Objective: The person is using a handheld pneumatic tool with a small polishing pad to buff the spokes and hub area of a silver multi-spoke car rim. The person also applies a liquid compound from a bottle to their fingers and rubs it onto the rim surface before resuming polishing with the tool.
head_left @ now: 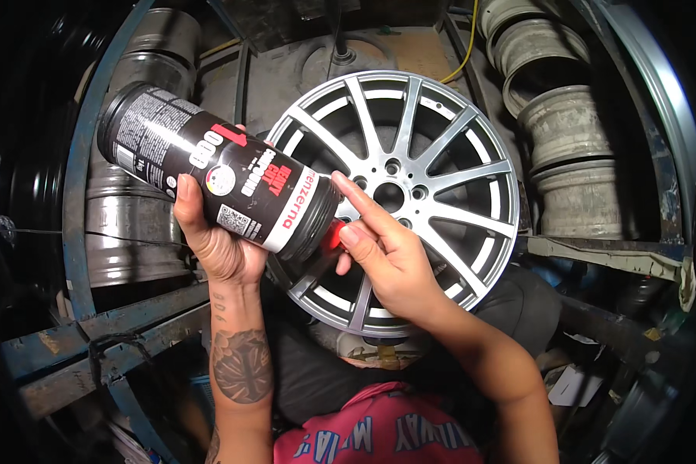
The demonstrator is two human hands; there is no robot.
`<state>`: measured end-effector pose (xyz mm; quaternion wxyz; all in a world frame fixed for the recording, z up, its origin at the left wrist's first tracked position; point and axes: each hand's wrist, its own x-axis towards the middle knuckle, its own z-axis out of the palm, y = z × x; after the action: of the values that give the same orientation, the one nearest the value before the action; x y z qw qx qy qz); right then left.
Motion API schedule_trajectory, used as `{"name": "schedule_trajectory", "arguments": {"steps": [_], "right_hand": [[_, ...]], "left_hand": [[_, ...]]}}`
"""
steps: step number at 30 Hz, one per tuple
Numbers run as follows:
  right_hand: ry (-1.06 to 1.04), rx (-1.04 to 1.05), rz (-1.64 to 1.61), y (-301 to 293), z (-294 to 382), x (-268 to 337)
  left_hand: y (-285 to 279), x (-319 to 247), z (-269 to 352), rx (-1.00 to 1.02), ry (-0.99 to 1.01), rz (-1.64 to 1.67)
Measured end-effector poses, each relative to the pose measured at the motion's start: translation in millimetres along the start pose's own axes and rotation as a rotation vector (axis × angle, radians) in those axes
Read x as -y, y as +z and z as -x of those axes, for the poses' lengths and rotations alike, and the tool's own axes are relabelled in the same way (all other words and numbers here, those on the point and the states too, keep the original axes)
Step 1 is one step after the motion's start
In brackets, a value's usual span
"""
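My left hand (226, 243) is closed around a black Menzerna heavy cut compound bottle (209, 168). The bottle is tilted, its ribbed collar end towards the lower right and its base at the upper left. At the collar end, the thumb and fingers of my right hand (388, 255) are on a small red part (333, 235), probably the bottle's spout or cap; its exact shape is partly hidden. Beneath both hands lies a silver multi-spoke alloy wheel (403, 151), face up, with a centre bore and lug holes showing. The bottle and my right hand cover its left and lower parts.
Bare metal wheel barrels (136, 232) are stacked at the left behind a blue metal frame (84, 191). More dull wheel barrels (577, 194) stand on a rack at the right. A yellow cable (470, 49) hangs behind the wheel. My knees are under the wheel's near side.
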<state>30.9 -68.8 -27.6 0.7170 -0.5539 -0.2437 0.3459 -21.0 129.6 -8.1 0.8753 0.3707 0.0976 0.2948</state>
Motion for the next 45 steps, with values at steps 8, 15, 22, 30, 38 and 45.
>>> {"name": "schedule_trajectory", "arguments": {"steps": [8,15,22,30,38,45], "right_hand": [[0.103,0.094,-0.100,13.5,-7.2,2.9],[0.180,0.179,-0.075,4.7,-8.5,4.2],[0.336,0.368,-0.579,3.8,4.2,-16.8],[0.382,0.468,-0.879,10.9,13.8,-19.8],[0.443,0.477,-0.851,5.9,20.0,-22.0],[0.183,0.285,0.571,-18.6,17.6,-35.8]], "left_hand": [[0.8,-17.1,-8.1,-0.079,-0.029,0.144],[-8.3,-20.7,-10.9,-0.047,-0.046,0.132],[-26.0,-44.8,-15.0,-0.026,0.108,0.085],[-31.7,-49.2,-15.7,-0.025,0.077,0.161],[-12.5,-42.8,-8.7,-0.089,0.102,0.083],[-13.2,-41.8,-8.2,-0.387,0.337,-0.220]]}}
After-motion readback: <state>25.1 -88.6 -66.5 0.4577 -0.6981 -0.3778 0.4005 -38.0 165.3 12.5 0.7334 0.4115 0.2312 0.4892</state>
